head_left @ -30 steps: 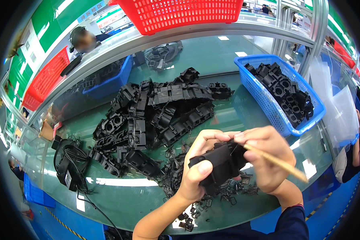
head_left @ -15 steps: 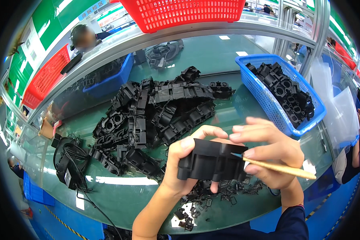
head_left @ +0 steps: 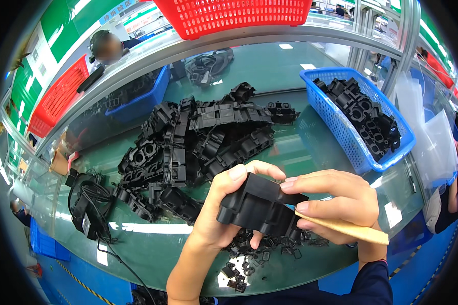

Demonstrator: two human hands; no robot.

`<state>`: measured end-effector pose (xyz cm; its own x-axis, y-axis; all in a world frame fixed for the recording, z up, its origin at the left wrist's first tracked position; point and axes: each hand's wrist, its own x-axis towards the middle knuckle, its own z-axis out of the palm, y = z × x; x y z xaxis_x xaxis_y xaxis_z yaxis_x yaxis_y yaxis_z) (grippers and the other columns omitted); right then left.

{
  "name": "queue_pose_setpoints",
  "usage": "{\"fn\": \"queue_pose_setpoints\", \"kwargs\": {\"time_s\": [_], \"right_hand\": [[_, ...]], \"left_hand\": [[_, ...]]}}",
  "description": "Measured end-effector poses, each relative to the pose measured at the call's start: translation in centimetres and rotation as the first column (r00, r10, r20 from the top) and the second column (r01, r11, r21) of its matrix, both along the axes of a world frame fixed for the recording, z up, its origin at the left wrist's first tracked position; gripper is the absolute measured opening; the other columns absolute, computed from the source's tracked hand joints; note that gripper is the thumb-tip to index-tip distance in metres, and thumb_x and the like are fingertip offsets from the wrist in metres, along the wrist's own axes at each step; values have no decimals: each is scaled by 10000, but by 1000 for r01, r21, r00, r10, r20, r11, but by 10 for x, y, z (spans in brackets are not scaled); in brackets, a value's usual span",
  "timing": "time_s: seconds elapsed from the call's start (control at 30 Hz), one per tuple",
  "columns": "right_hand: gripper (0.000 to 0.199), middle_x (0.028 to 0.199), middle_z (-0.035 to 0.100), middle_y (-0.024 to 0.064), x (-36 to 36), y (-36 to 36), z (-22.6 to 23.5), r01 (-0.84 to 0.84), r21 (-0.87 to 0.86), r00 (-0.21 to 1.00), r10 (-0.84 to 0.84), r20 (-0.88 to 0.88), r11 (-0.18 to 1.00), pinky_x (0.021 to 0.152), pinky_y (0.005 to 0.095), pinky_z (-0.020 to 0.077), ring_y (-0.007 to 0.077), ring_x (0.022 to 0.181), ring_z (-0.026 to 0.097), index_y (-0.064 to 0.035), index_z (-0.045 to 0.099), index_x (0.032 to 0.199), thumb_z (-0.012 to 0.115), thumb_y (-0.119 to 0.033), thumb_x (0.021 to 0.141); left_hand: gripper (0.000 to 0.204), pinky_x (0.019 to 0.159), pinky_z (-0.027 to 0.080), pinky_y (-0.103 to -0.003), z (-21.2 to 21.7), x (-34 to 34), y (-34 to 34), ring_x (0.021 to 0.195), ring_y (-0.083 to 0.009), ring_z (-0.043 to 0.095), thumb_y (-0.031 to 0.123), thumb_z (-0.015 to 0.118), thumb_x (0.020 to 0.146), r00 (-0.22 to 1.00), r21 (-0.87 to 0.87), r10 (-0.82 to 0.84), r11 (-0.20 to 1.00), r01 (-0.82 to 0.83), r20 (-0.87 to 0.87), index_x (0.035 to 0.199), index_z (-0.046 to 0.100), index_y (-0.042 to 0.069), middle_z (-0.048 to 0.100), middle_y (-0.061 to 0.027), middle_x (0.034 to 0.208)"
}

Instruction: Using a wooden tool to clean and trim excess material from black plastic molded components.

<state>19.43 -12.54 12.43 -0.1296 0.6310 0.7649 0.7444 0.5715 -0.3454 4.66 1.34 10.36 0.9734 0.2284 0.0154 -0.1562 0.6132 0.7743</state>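
Fingers of the left hand grasp a black plastic housing above the surface; those of the right hand grip a yellow-handled tool beside it. Beyond lie piled black mouldings and a blue basket.

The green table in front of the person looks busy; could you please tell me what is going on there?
The person's left hand grips a black moulded part, while the right hand holds a yellow-handled tool, its fingertips close to the part. Small black pieces lie scattered beneath on the green table. A heap of black parts sits beyond, and a blue basket at right holds similar ones.
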Motion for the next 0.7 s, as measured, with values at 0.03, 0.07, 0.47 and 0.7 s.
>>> {"fn": "queue_pose_setpoints", "kwargs": {"time_s": [0.03, 0.07, 0.47, 0.7], "right_hand": [[212, 964, 647, 187, 0, 0, 0, 11, 6, 1000, -11, 21, 1000, 699, 376, 539, 325, 876, 654, -55, 591, 883, 713, -81, 711], [200, 955, 644, 177, -1, 0, -1, 36, 38, 998, -38, 51, 999, 687, 363, 544, 312, 849, 653, -45, 603, 852, 719, -71, 692], [122, 871, 625, 153, -5, 14, -16, 155, 256, 917, -235, 321, 954, 629, 341, 555, 265, 713, 635, -6, 551, 717, 663, 24, 679], [84, 881, 646, 187, -11, 11, -24, -21, 16, 759, 27, -650, 1000, 697, 302, 518, 233, 817, 646, 26, 548, 837, 610, 65, 795]], "left_hand": [[552, 345, 501, -268, 1, 0, 0, 566, -181, 613, 464, 413, 853, 1000, 21, 11, 1000, -11, -4, 1079, 502, -31, 597, -144, 827], [543, 345, 500, -267, 2, 0, 0, 571, -180, 614, 458, 413, 856, 1000, 42, 23, 999, -22, -7, 1077, 504, -30, 596, -140, 823], [489, 342, 484, -255, -3, 3, 0, 612, -157, 602, 439, 425, 851, 992, 95, 94, 992, -86, -87, 1033, 531, -2, 583, -113, 809], [571, 346, 484, -293, -7, 7, 4, 584, -210, 601, 486, 408, 821, 1000, -27, -15, 1000, 15, -26, 1058, 530, -19, 599, -150, 866]]}}
